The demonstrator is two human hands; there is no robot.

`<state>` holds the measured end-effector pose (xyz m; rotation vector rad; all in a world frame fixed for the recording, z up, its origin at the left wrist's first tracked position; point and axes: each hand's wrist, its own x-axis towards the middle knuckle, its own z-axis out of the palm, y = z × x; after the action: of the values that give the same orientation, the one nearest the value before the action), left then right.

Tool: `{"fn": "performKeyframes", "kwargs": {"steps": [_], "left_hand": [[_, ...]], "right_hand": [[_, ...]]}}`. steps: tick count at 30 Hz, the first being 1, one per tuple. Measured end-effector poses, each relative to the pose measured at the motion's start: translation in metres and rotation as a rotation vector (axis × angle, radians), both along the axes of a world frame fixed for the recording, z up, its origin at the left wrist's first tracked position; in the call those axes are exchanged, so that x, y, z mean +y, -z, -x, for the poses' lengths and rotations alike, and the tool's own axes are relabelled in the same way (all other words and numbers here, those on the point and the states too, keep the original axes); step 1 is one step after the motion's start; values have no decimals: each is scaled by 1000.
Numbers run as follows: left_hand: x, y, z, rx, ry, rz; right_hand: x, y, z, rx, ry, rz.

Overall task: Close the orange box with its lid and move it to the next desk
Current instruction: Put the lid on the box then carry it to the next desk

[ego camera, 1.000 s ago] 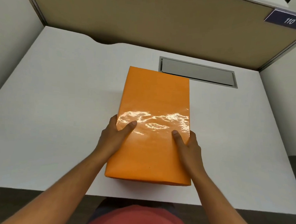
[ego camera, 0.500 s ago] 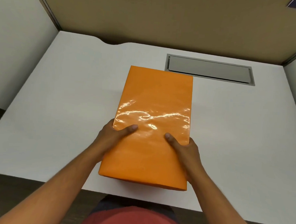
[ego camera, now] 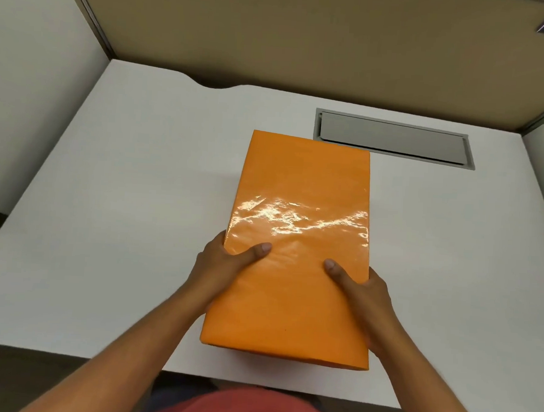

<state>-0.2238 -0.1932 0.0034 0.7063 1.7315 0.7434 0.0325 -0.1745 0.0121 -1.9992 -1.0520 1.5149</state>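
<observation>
The orange box (ego camera: pixel 297 238) is closed, its glossy lid on top, and it is over the middle of the white desk (ego camera: pixel 121 229). My left hand (ego camera: pixel 226 263) grips its left side with the thumb lying across the lid. On the other side my right hand (ego camera: pixel 360 292) holds the box the same way, thumb on top and fingers hidden behind the side wall. The near end of the box reaches close to the desk's front edge. Whether the box rests on the desk or hangs just above it cannot be told.
A grey cable hatch (ego camera: pixel 394 138) is set into the desk behind the box. Tan partition panels (ego camera: pixel 304 40) close off the back, and white panels stand at the left (ego camera: pixel 33 99) and right. The desk's front edge runs just before my body.
The view has shifted left across the desk; the box appears further right in the frame and closer to the front edge. Both hands keep the same grip.
</observation>
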Motion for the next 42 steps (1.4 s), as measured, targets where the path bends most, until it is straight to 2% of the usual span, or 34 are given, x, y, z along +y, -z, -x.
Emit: {"fn": "performKeyframes", "kwargs": {"steps": [5,18,24,26,32,34,36,39,41,42], "left_hand": [[14,-4,77,-31,18,-18],[43,-32,352,21,-63,-52],[67,-40,384,25,-66,-57],[63,-38,463,6,-104,-32],[69,-22,472,6,-53,-15],[70,-18,471,137,-53,-10],[66,-18,466,446,5,-62],[51,-19,452,898,134,-277],[45,-10,447,1031,347,-385],[44,-4,445,1055,445,-394]], "right_hand": [[13,-11,72,13,5,-34],[57,-12,347,101,-70,-103],[78,1,385,115,-60,-106],[84,11,467,97,-97,-63],[87,15,469,93,-110,-74],[89,14,467,83,-103,-48],[89,7,467,8,-87,-104],[76,-2,464,-261,-248,-503],[65,-6,470,-441,-473,-713],[61,-4,475,-518,-588,-748]]}}
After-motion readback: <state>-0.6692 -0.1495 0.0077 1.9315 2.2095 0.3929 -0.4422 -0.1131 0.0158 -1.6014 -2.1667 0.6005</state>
